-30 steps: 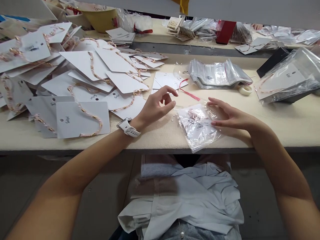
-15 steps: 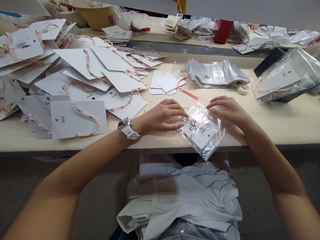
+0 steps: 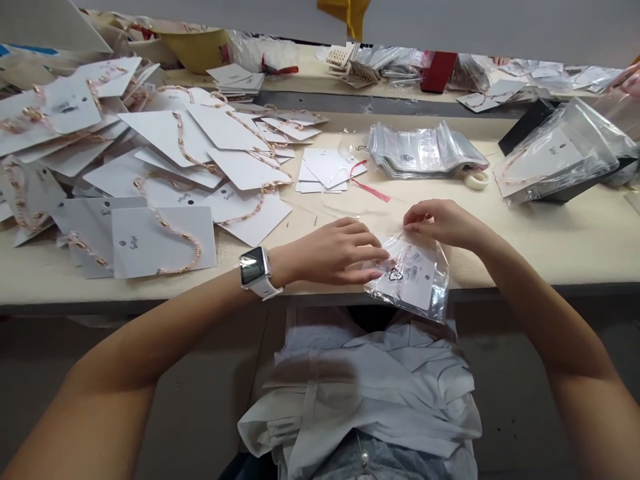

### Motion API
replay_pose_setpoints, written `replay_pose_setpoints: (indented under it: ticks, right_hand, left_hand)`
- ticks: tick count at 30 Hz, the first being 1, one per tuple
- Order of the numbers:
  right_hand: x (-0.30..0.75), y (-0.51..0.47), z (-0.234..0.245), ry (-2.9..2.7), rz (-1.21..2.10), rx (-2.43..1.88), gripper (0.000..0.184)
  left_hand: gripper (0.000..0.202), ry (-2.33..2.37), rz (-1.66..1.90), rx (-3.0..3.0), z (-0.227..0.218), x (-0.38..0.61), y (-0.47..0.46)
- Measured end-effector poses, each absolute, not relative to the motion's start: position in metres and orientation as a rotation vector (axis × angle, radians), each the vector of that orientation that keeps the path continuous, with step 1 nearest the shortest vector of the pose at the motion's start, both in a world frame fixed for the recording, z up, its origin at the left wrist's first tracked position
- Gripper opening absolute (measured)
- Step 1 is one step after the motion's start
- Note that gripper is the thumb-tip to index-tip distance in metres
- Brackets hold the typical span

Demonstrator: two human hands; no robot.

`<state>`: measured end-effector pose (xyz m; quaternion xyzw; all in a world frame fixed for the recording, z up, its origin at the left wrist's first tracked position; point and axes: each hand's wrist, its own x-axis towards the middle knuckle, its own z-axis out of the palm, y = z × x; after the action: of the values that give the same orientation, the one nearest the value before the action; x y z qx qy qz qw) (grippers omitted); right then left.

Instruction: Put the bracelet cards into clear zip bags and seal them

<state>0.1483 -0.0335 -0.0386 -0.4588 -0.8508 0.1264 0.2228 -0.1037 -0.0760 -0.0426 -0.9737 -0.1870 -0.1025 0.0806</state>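
Left hand: curled, fingertips seemingly on the clear plastic bag
Right hand: pinching its top edge
Risk: bag overhangs the tabletop; a slack pinch could drop it

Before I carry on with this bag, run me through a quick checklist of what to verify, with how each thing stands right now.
1. White card inside the clear plastic bag: ok, it lies inside, with a barcode label showing.
2. Hold on the bag: ok, the right hand pinches its top edge and the left hand touches its upper left.
3. Bag mouth sealed: cannot tell, the top edge is crumpled under the fingers.
4. Bag supported: not ok, its lower end overhangs the front edge of the table.
5. Red tassel apart from the bag: ok, it lies farther along the table.
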Motion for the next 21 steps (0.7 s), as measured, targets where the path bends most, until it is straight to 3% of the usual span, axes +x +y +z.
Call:
replay_pose_setpoints:
  ticks: [7, 13, 18, 21]
  right_hand:
    - [0.128, 0.001, -0.014, -2.604, 0.209, -0.911, 0.016]
    - [0.12, 0.015, -0.009, -2.57, 0.325, -0.872, 0.022]
    - [0.132, 0.014, -0.015, -2.504, 0.315, -0.981, 0.042]
    - [0.14, 0.016, -0.014, -2.51, 0.322, -1.065, 0.038]
  left_hand:
    - [0.032, -1.077, -0.885, -2.778, -0.025, -0.097, -0.017]
    - [0.027, -1.303, -1.027, -2.957, -0.034, -0.104, -0.017]
    - [0.021, -1.28, -1.195, -3.023, -0.037, -0.109, -0.017]
    - [0.018, -1.254, -1.308, -2.929, -0.036, -0.111, -0.012]
